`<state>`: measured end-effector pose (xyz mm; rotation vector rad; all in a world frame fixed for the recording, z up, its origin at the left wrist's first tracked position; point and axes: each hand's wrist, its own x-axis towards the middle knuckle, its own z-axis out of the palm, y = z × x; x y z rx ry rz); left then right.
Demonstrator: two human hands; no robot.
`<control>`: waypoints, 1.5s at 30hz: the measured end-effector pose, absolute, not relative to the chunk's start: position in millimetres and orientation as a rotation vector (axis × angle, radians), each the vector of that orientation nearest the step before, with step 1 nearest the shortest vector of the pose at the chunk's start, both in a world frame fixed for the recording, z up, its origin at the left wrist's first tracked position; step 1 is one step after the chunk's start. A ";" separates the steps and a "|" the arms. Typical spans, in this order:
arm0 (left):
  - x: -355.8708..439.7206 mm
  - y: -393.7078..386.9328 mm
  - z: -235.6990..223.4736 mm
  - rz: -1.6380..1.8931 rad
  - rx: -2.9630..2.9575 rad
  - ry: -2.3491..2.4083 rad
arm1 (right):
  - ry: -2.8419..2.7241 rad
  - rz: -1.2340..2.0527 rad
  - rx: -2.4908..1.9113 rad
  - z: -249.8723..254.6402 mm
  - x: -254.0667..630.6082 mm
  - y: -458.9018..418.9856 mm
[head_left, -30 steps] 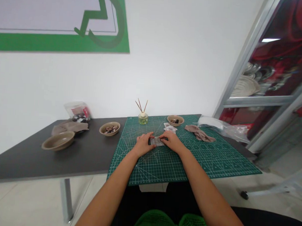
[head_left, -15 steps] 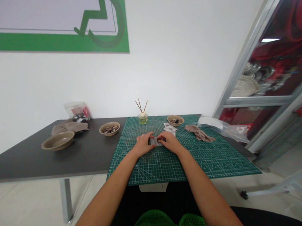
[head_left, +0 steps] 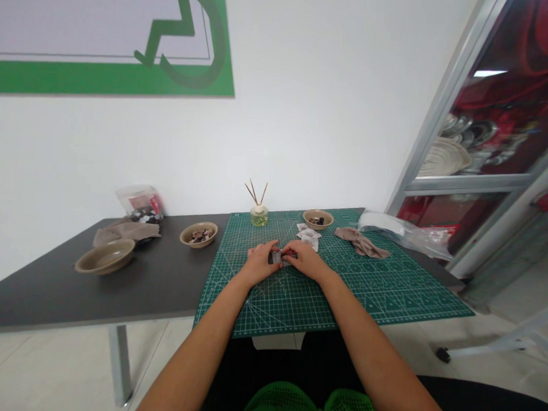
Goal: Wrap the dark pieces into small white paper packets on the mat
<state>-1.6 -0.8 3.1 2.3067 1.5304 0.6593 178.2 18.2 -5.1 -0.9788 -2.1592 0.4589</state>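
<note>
Over the green cutting mat, my two hands work close together on a small flat greyish packet, partly hidden by the fingers. My left hand grips its left side, thumb below and fingers above. My right hand is closed at its right side, with fingertips pinched on it; anything else inside that pinch is too small to make out. Just beyond my right hand lie several small white packets. Further back, a beige bowl holds small dark and brown pieces.
A reed diffuser stands at the mat's back edge. A brown cloth and a clear plastic bag lie right. Leftward on the dark table are a bowl of pieces, another bowl, a cloth and a clear bag.
My right hand has shifted slightly left over the greyish packet, covering more of it and closing toward my left hand. My left hand has stayed in place.
</note>
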 end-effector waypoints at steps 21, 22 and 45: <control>-1.2 -0.7 3.0 0.662 2.302 1.521 | -2.223 0.328 -0.942 -6.4 180.2 21.3; -1.4 -0.7 2.8 0.662 2.303 1.518 | -2.224 0.333 -0.941 -6.3 179.5 21.0; -1.3 -2.6 5.4 0.639 2.292 1.512 | -2.163 0.137 -1.089 -9.3 187.8 23.3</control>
